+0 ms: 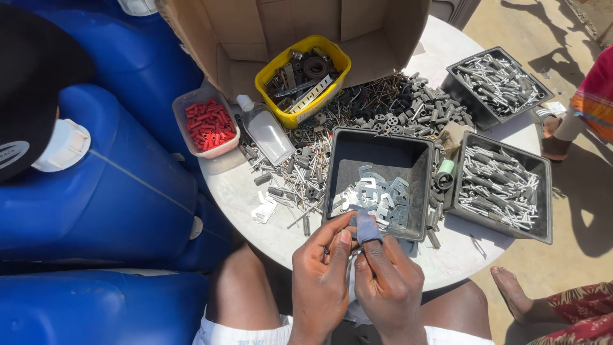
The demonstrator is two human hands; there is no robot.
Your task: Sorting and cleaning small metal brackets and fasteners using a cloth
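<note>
At the lower centre of the frame, left hand (321, 281) and right hand (389, 284) meet at the table (255, 211) edge, fingers pinching together around something small I cannot make out, held directly beside the black tray (345, 144) of flat metal plates (377, 195), keeping that tray within reach.

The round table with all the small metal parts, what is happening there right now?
A seated person holds both hands together at the near edge of the white round table. The left hand and right hand pinch a small grey piece above a black tray of flat metal brackets.
</note>
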